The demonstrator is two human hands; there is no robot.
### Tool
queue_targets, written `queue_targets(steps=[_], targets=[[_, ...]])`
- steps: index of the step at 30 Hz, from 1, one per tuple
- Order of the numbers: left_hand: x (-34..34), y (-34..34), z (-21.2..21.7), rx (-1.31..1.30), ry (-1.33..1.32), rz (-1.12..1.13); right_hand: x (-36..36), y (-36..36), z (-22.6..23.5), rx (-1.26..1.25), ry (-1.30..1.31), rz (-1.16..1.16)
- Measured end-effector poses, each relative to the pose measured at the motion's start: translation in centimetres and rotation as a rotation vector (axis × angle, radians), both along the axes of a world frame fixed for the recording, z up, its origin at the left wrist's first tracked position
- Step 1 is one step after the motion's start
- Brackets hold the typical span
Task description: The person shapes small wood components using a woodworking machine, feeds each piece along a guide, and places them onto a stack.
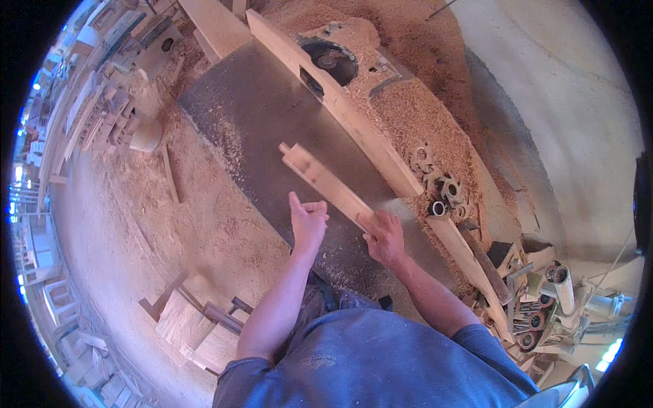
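My right hand (386, 238) is closed around the near end of a wooden bar (328, 185). The bar slants away to the far left and has a short narrow tenon at its far end. It is over the dark metal machine table (253, 87), apart from the wooden fence (374, 139) on its right. Whether the bar rests flat on the table, I cannot tell. Beside the bar's left side is my left hand (309, 221), holding nothing, with one finger stretched forward and the others bent.
Behind the fence, a round opening (330, 62) shows a spindle. Wood shavings (425, 126) cover the machine's right side. Metal rings (445, 194) lie near the fence's end. Tools and cylinders (544, 299) crowd the right. Wood offcuts (112, 119) are piled at the far left, wooden blocks (190, 326) at the near left.
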State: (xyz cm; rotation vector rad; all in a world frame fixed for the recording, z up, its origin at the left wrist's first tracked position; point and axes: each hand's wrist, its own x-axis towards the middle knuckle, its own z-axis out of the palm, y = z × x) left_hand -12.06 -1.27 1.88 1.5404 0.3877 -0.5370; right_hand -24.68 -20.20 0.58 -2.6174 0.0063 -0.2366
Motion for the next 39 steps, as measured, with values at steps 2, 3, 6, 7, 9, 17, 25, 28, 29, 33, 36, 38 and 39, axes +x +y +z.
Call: queue_targets(steps=[2, 3, 6, 7, 9, 17, 25, 28, 29, 33, 36, 38, 39], targets=[[-0.1, 2.0, -1.0, 0.109, -0.008, 0.124, -1.2, 1.1, 0.2, 0.02, 0.027, 0.112], [-0.5, 3.2, -1.3, 0.162, -0.02, 0.168, -1.7, 1.8, 0.1, 0.038, 0.044, 0.166], [-1.6, 7.4, -1.6, 0.129, 0.06, 0.325, -2.3, 4.2, -0.1, 0.054, 0.105, 0.262], [-1.8, 8.4, -2.0, 0.146, 0.063, 0.408, -2.4, 5.2, -0.1, 0.054, 0.13, 0.283], [-1.3, 12.1, -3.5, 0.152, 0.031, 0.491, 0.0, 7.3, 0.5, 0.012, 0.085, 0.377], [5.9, 32.7, -13.9, 0.186, -0.042, 0.855, 10.7, 13.2, 1.2, -0.01, 0.062, 0.686], [7.4, 17.2, -9.5, 0.777, -0.169, 0.79, 6.0, 8.0, 0.9, 0.003, 0.078, 0.514], [7.7, 11.2, -5.7, 1.039, -0.036, 0.632, 2.2, 5.1, 1.2, -0.038, 0.12, 0.39], [7.1, 9.6, -5.2, 1.016, -0.104, 0.622, 1.0, 4.5, 1.3, -0.05, 0.124, 0.36], [5.7, 5.1, -5.3, 0.785, -0.356, 0.559, -3.3, 3.3, 1.7, -0.065, 0.12, 0.167], [4.1, 3.4, -2.6, 0.631, -0.471, 0.408, -4.7, 2.8, 2.4, -0.011, 0.062, -0.018], [4.0, 3.8, -2.4, 0.525, -0.523, 0.376, -3.3, 3.0, 2.4, 0.008, -0.002, -0.122], [4.1, 3.9, -3.9, 0.457, -0.542, 0.412, -2.0, 3.1, 2.0, 0.009, -0.038, -0.159]])
